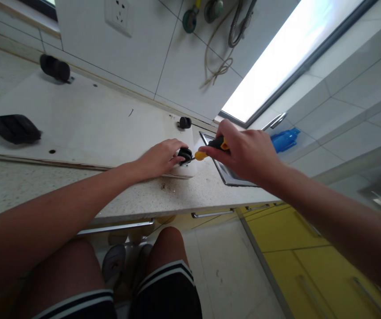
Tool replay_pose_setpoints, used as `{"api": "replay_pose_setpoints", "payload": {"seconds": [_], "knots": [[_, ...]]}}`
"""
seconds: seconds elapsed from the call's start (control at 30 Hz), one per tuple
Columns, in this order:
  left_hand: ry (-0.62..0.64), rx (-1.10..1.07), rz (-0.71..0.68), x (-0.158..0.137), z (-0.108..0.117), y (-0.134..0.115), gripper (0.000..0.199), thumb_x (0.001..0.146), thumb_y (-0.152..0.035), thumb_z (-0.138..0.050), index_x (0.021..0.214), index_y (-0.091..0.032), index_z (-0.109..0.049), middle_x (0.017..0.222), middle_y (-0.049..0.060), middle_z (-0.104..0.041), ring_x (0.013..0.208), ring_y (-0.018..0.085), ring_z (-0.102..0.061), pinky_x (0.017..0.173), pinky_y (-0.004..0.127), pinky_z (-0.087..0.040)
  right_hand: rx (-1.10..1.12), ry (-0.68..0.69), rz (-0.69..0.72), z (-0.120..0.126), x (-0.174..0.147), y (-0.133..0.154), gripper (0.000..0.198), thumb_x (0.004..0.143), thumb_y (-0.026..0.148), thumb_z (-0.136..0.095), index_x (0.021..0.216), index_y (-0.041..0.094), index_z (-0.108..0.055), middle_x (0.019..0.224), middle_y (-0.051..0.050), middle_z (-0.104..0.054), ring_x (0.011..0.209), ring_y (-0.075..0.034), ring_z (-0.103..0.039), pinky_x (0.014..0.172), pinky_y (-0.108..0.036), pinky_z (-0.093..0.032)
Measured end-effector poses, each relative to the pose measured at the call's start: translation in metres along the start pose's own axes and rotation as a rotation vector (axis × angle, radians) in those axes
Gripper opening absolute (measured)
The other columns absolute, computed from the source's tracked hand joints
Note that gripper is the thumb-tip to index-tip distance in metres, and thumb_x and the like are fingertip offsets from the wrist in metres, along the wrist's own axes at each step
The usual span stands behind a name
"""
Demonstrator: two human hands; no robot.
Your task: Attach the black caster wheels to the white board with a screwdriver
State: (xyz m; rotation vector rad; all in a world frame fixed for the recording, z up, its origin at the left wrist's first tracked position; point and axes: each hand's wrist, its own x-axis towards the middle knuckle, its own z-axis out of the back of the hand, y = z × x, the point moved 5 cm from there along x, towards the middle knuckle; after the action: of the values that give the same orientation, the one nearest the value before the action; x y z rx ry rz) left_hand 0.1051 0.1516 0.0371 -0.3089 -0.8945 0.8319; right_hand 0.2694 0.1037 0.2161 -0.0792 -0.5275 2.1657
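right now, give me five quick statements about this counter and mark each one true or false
1. The left hand grips a black caster on the white board. True.
2. The right hand is empty. False: it holds a yellow-and-black screwdriver.
3. The sink lies to the right of the board in the picture. True.
4. The lower-right cabinets are blue. False: they are yellow.
5. A socket is on the wall. True.

No readable lettering, brand or number appears. Small dark marks (172, 116) on a white board (104, 119), beside a black caster (186, 122) right of upper center, are illegible; a short dark stroke (131, 112) sits farther left. A mark on the shoe (112, 257), lower left of center, is blurred.
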Motion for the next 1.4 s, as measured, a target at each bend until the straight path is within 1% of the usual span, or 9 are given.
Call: {"api": "replay_pose_setpoints", "payload": {"seconds": [0.2, 0.33, 0.47, 0.6, 0.73, 0.87, 1.0, 1.3, 1.4], "knots": [[0.002, -0.004, 0.005, -0.001, 0.000, 0.001, 0.038, 0.107, -0.031, -0.061, 0.141, -0.014, -0.067, 0.135, 0.017, -0.074, 0.106, 0.026, -0.070, 0.107, 0.045, -0.055, 0.116, 0.106, 0.176, 0.000, 0.000, 0.009, 0.053, 0.107, 0.067, -0.055, 0.138, 0.024, -0.059, 0.113, -0.011, -0.079, 0.077, -0.018, -0.062, 0.069, -0.032, -0.034], [0.001, 0.001, 0.007, -0.001, 0.001, 0.001, 0.036, 0.108, -0.032, -0.061, 0.139, -0.016, -0.068, 0.134, 0.016, -0.074, 0.110, 0.027, -0.071, 0.107, 0.045, -0.054, -0.033, 0.026, 0.002, 0.001, 0.002, 0.000, 0.062, 0.104, 0.079, -0.052, 0.117, 0.020, -0.069, 0.086, -0.009, -0.074, 0.068, -0.018, -0.056, 0.067, -0.033, -0.030], [0.011, -0.003, 0.023, -0.001, 0.001, -0.001, 0.037, 0.107, -0.030, -0.062, 0.140, -0.016, -0.068, 0.133, 0.016, -0.074, 0.110, 0.027, -0.071, 0.107, 0.046, -0.055, 0.111, 0.137, 0.125, -0.003, 0.001, 0.005, 0.055, 0.104, 0.070, -0.061, 0.136, 0.026, -0.062, 0.099, -0.006, -0.078, 0.072, -0.018, -0.059, 0.068, -0.032, -0.033], [0.002, -0.004, 0.027, -0.001, 0.002, -0.001, 0.037, 0.106, -0.029, -0.064, 0.140, -0.015, -0.068, 0.134, 0.016, -0.074, 0.111, 0.027, -0.071, 0.108, 0.045, -0.055, 0.004, 0.066, -0.062, 0.000, -0.001, -0.004, 0.059, 0.103, 0.077, -0.055, 0.114, 0.021, -0.068, 0.085, -0.008, -0.073, 0.069, -0.019, -0.056, 0.067, -0.033, -0.031], [-0.005, -0.002, 0.013, -0.001, 0.001, 0.001, 0.037, 0.107, -0.029, -0.063, 0.141, -0.016, -0.068, 0.134, 0.016, -0.074, 0.111, 0.027, -0.071, 0.108, 0.045, -0.055, 0.195, 0.116, 0.135, -0.004, -0.004, 0.004, 0.050, 0.104, 0.066, -0.062, 0.132, 0.024, -0.060, 0.111, -0.010, -0.078, 0.080, -0.019, -0.062, 0.071, -0.033, -0.037], [-0.021, 0.003, 0.007, -0.001, 0.001, 0.002, 0.035, 0.106, -0.029, -0.064, 0.139, -0.018, -0.069, 0.131, 0.014, -0.075, 0.112, 0.026, -0.072, 0.108, 0.044, -0.055, 0.034, 0.051, -0.075, -0.005, -0.003, -0.011, 0.056, 0.105, 0.074, -0.055, 0.115, 0.020, -0.065, 0.090, -0.010, -0.073, 0.072, -0.019, -0.057, 0.069, -0.033, -0.034], [-0.029, -0.009, 0.007, -0.001, 0.002, 0.002, 0.035, 0.105, -0.027, -0.063, 0.139, -0.018, -0.070, 0.132, 0.015, -0.075, 0.116, 0.028, -0.072, 0.107, 0.046, -0.055, 0.261, 0.107, 0.131, -0.008, -0.002, -0.006, 0.049, 0.106, 0.065, -0.060, 0.135, 0.025, -0.058, 0.114, -0.009, -0.077, 0.086, -0.020, -0.063, 0.076, -0.034, -0.042], [-0.031, -0.018, 0.008, -0.001, 0.003, 0.001, 0.033, 0.106, -0.027, -0.061, 0.136, -0.017, -0.070, 0.131, 0.016, -0.076, 0.120, 0.030, -0.071, 0.107, 0.047, -0.056, 0.303, 0.165, 0.139, -0.008, -0.003, -0.013, 0.046, 0.105, 0.060, -0.066, 0.133, 0.026, -0.054, 0.107, -0.006, -0.078, 0.084, -0.020, -0.065, 0.074, -0.034, -0.041], [-0.023, -0.019, 0.006, -0.001, 0.002, 0.001, 0.034, 0.105, -0.027, -0.062, 0.137, -0.018, -0.070, 0.133, 0.016, -0.075, 0.121, 0.029, -0.071, 0.109, 0.047, -0.055, 0.178, 0.070, -0.041, -0.008, -0.007, -0.022, 0.047, 0.108, 0.065, -0.057, 0.123, 0.021, -0.056, 0.097, -0.009, -0.075, 0.076, -0.019, -0.060, 0.068, -0.034, -0.037]]}}
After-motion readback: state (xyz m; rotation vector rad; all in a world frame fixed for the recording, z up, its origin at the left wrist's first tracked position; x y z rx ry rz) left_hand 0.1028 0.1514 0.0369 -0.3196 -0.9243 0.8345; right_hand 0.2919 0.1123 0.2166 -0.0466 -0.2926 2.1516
